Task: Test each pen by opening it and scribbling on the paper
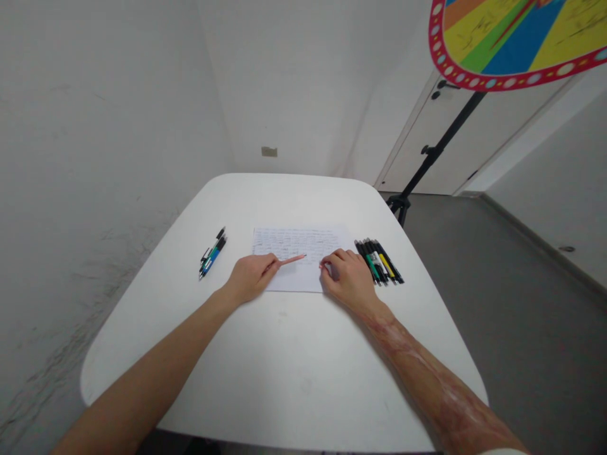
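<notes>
1. White table (284, 354), rounded corners, bearing the handwritten sheet.
2. Handwritten sheet (298, 243), the landmark, mid-table.
3. Right hand (348, 281), fingers curled at the sheet's right edge; grip unclear.
4. Left hand (251, 277), on the sheet's near edge; slim pink tip, finger or pencil, unclear.
5. Pen bundle (379, 262), just right of the sheet.
6. Smaller pen group (212, 253), left of the sheet.

White table (284, 360) with handwritten sheet (296, 243) between 2 pen groups (379, 261)

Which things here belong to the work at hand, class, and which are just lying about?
At work: left hand, right hand, handwritten sheet.
Lying about: pens left of the sheet, pens right of the sheet, colored wheel.
</notes>
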Tool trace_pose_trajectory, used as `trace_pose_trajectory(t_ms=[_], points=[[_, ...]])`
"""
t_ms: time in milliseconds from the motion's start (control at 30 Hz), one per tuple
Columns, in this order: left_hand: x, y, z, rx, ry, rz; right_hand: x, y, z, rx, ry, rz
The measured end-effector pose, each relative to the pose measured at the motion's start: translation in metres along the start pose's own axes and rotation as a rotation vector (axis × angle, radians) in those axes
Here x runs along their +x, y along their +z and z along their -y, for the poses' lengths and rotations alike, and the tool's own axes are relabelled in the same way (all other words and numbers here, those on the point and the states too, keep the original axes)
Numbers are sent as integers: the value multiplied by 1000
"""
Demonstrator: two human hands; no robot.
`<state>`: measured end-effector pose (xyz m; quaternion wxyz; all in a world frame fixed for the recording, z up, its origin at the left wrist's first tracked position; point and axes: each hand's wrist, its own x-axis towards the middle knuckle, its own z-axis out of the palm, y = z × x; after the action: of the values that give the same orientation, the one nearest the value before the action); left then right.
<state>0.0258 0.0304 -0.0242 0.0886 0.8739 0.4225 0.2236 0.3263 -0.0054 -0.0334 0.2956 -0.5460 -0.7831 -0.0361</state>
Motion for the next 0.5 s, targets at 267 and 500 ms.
trace_pose_trajectory(t_ms=[267,500], points=[[1,-1,-2,-43,25,25,1,-4,8,337,8,-2],[0,1,-1,-37,45,28,0,-4,9,437,20,-42]])
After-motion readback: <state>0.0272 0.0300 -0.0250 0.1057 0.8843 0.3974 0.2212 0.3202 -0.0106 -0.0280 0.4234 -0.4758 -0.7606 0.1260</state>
